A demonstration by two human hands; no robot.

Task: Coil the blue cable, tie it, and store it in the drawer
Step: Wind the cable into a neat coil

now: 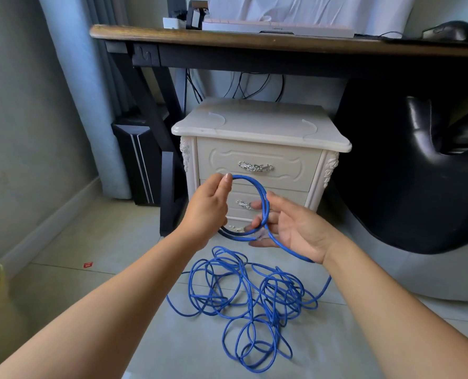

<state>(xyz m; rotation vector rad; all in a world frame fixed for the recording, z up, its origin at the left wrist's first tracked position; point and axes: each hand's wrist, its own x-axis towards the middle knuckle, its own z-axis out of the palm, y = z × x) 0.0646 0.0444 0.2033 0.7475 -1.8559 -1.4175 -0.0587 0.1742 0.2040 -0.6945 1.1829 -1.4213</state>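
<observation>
Both forearms enter from the bottom edge and reach forward over the tiled floor. Beyond the hands stands a dark desk surface carrying a keyboard whose front-edge marking is too small to read. Under it, directly behind the hands, sits a cream nightstand with closed drawers and ornate metal handles; no readable label shows on it.

Blue cable: a thin, round, uniformly blue cord. Most of it lies below and just nearer than the hands as a loose tangle of overlapping loops on the floor. One strand rises from the tangle's right side, passes the right wrist and forms a single raised loop between the hands.

Left hand: closed, thumb and fingertips pinching the top of the loop.

Right hand: palm up, fingers curled loosely around the loop's right side where strands cross.
</observation>
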